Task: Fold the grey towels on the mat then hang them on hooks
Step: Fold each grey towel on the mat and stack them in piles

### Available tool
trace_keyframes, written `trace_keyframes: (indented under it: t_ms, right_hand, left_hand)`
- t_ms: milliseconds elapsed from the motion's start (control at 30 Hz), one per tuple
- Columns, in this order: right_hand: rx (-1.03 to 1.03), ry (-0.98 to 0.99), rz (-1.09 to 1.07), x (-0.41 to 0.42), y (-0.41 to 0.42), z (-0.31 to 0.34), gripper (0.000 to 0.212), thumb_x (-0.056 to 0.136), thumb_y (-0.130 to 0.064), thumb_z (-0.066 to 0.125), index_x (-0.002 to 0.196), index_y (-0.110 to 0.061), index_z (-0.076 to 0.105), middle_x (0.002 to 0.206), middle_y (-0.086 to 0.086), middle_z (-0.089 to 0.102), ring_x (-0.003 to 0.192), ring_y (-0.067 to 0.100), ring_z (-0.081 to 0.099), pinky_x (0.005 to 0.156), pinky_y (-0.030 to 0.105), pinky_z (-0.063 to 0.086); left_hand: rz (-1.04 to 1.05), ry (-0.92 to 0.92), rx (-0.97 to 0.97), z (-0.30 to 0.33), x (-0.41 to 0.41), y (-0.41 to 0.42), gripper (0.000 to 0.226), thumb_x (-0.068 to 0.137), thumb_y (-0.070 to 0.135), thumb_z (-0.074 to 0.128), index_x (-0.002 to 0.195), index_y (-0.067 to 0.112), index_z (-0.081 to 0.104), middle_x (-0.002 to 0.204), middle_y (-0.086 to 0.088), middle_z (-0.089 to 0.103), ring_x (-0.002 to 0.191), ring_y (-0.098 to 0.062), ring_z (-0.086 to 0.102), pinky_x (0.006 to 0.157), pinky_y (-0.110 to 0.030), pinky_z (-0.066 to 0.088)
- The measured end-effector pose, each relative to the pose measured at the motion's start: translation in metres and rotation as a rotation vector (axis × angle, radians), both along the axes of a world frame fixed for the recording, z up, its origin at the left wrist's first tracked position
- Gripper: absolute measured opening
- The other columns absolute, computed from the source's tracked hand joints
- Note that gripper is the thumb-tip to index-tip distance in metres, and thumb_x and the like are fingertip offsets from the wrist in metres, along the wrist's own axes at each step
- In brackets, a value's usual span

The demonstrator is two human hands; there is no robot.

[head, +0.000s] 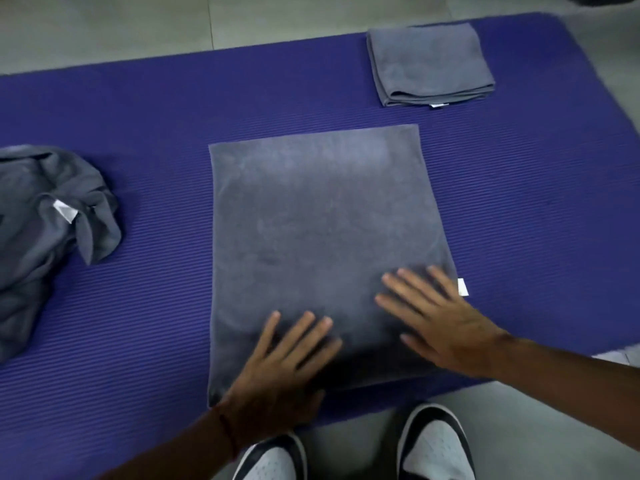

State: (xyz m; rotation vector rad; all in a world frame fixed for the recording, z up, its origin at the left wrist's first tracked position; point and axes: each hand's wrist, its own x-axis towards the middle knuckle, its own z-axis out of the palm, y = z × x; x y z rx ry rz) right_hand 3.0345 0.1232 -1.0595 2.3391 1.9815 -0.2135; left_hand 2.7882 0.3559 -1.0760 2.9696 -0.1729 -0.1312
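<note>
A grey towel [318, 216] lies flat as a tall rectangle in the middle of the purple mat [156, 109]. My left hand [280, 368] rests flat on its near left part, fingers straight and spread. On the towel's near right part my right hand [440, 323] presses flat, close to a white tag [462, 286] at the right edge. A folded grey towel [429, 62] sits at the mat's far right. At the left edge of the mat a crumpled grey towel [45, 233] lies in a heap with a white tag showing.
Pale floor tiles [138, 26] surround the mat. My two white and black shoes [433, 445] stand on the floor at the mat's near edge, just below the flat towel. No hooks are in view.
</note>
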Motion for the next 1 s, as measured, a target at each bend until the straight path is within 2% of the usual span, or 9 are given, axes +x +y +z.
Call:
trace_keyframes:
  t_ms: [100,233,333,467,600,700,767,900,1000]
  right_hand:
    - [-0.002,0.109,0.281,-0.029,0.000,0.002,0.064,0.091,-0.054,0.058,0.148,-0.028,0.048,0.164,0.002,0.032,0.152,0.024,0.028,0.119,0.048,0.023]
    - [0.025,0.156,0.284,-0.032,0.007,0.008,0.035,0.086,-0.048,0.067,0.111,-0.025,0.063,0.140,0.000,0.052,0.131,0.023,0.049,0.113,0.041,0.030]
    - [-0.049,0.371,0.169,-0.018,0.014,0.017,0.019,0.091,-0.045,0.066,0.093,-0.028,0.060,0.120,-0.008,0.053,0.113,0.012,0.049,0.103,0.032,0.038]
    - [-0.067,0.407,-0.112,0.002,0.035,0.037,0.016,0.097,-0.043,0.060,0.094,-0.028,0.058,0.095,-0.008,0.063,0.092,0.016,0.059,0.086,0.038,0.050]
    - [0.294,0.057,-0.251,0.028,0.069,0.058,0.019,0.094,-0.029,0.064,0.110,-0.018,0.065,0.105,0.003,0.065,0.098,0.030,0.061,0.086,0.044,0.046]
    - [0.291,-0.150,0.121,0.015,0.073,0.060,0.010,0.096,-0.030,0.063,0.100,-0.021,0.063,0.097,0.001,0.059,0.093,0.027,0.055,0.085,0.044,0.041]
    - [0.147,-0.097,0.368,-0.009,0.057,0.046,0.014,0.094,-0.039,0.063,0.094,-0.025,0.059,0.090,-0.002,0.058,0.088,0.023,0.057,0.088,0.042,0.039]
    - [-0.145,0.110,0.340,-0.035,0.025,0.014,0.041,0.084,-0.058,0.066,0.107,-0.028,0.051,0.101,-0.007,0.061,0.098,0.017,0.060,0.102,0.037,0.040]
    - [-0.072,0.088,0.312,-0.039,0.022,0.014,0.019,0.088,-0.035,0.066,0.096,-0.025,0.052,0.088,-0.005,0.059,0.082,0.018,0.060,0.094,0.034,0.040]
  left_hand:
    - [-0.106,0.055,-0.002,-0.004,-0.005,-0.006,0.076,0.081,0.054,0.059,0.150,0.026,0.045,0.165,0.000,0.026,0.154,-0.026,0.019,0.115,-0.066,0.025]
    - [-0.217,-0.026,0.041,-0.001,-0.001,0.008,0.040,0.095,0.040,0.052,0.129,0.021,0.063,0.158,-0.007,0.042,0.146,-0.032,0.037,0.112,-0.061,0.036]
    - [-0.185,-0.092,-0.054,0.008,-0.002,0.018,0.022,0.098,0.035,0.047,0.102,0.025,0.066,0.143,0.000,0.058,0.129,-0.026,0.056,0.106,-0.044,0.043]
    - [0.108,0.024,-0.310,0.038,0.019,0.044,0.028,0.100,0.048,0.037,0.102,0.029,0.058,0.101,0.004,0.069,0.093,-0.024,0.067,0.081,-0.039,0.053]
    - [0.386,-0.076,-0.202,0.056,0.065,0.078,0.023,0.094,0.038,0.041,0.113,0.031,0.052,0.106,-0.006,0.067,0.094,-0.038,0.066,0.078,-0.048,0.054]
    - [0.209,-0.318,0.053,0.066,0.070,0.070,0.017,0.093,0.025,0.057,0.107,0.018,0.065,0.102,-0.007,0.061,0.091,-0.034,0.057,0.076,-0.047,0.045]
    - [-0.028,-0.281,0.006,0.058,0.046,0.049,0.014,0.097,0.031,0.058,0.098,0.020,0.067,0.094,-0.003,0.061,0.086,-0.027,0.057,0.076,-0.043,0.045]
    - [-0.150,-0.016,-0.075,0.017,-0.001,0.019,0.024,0.085,0.045,0.064,0.098,0.025,0.063,0.099,0.003,0.063,0.090,-0.019,0.061,0.082,-0.033,0.050]
    - [-0.124,-0.020,-0.081,0.017,-0.004,0.012,0.020,0.085,0.041,0.061,0.091,0.023,0.066,0.093,0.003,0.063,0.085,-0.018,0.059,0.073,-0.031,0.052]
